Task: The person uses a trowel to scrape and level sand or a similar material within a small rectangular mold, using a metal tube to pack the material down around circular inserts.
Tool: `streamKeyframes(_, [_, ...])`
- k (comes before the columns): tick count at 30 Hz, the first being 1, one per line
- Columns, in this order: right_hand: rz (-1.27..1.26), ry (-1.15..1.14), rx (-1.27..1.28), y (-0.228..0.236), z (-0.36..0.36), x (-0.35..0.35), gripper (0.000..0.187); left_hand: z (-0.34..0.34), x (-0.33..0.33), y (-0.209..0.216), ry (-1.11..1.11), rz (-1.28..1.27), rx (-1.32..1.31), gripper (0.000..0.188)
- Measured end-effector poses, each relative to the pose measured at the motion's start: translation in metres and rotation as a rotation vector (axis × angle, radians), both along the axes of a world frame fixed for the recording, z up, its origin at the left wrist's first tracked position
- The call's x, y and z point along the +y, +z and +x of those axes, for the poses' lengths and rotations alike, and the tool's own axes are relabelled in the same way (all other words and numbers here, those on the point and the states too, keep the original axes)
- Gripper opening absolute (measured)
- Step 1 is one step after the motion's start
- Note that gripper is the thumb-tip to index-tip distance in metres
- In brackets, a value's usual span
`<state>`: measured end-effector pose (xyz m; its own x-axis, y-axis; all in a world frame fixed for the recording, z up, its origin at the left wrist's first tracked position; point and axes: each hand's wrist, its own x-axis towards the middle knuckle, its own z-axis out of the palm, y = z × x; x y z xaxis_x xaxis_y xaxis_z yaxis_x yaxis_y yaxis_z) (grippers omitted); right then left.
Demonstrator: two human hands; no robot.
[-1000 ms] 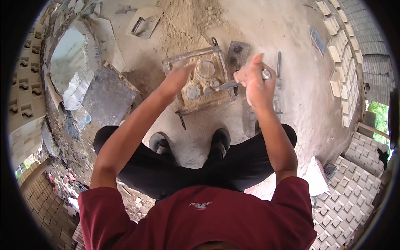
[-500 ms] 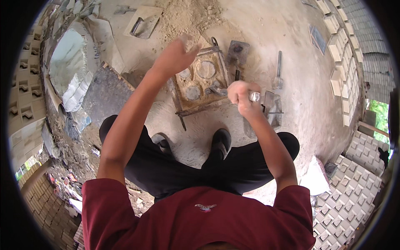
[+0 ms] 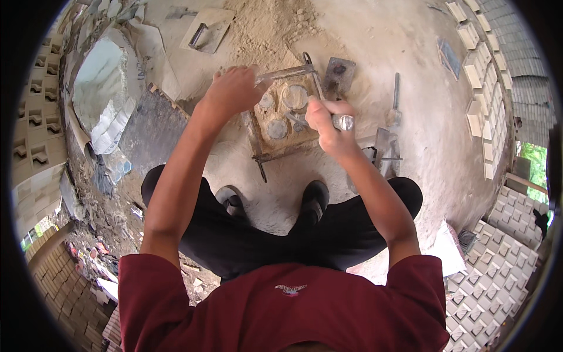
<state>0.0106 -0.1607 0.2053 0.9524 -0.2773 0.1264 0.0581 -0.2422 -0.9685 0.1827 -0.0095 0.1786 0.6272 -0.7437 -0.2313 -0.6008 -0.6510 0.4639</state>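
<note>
On the ground before my feet lies a rectangular frame (image 3: 275, 154) packed with sand. Round grey discs (image 3: 294, 97) are set in that sand. My right hand (image 3: 331, 123) is closed around a hand tool (image 3: 345, 122) with a shiny handle end. The tool's head points left over the sand, partly hidden by my fist. My left hand (image 3: 231, 89) is over the frame's far left corner, thumb apart from the fingers, with nothing seen in it. Whether it touches the frame I cannot tell.
Loose sand (image 3: 267, 26) is heaped beyond the frame. A float trowel (image 3: 200, 36) lies at the far left, a dark square plate (image 3: 338, 76) right of the frame, and a small shovel (image 3: 395, 105) farther right. Stacked pale blocks (image 3: 484, 88) line the right side.
My left hand has shifted left and slightly toward me, onto the frame's far left corner. My right hand has moved slightly left and away from me with the tool.
</note>
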Motion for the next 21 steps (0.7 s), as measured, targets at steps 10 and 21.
streamKeyframes(10, [0.146, 0.030, 0.082, -0.017, 0.012, -0.012, 0.042, -0.009, 0.000, 0.006, -0.049, 0.005, 0.043, 0.055])
streamKeyframes(21, [0.177, -0.194, -0.109, -0.019, 0.025, 0.020, 0.046, -0.015, 0.004, 0.013, -0.078, 0.097, 0.038, 0.044])
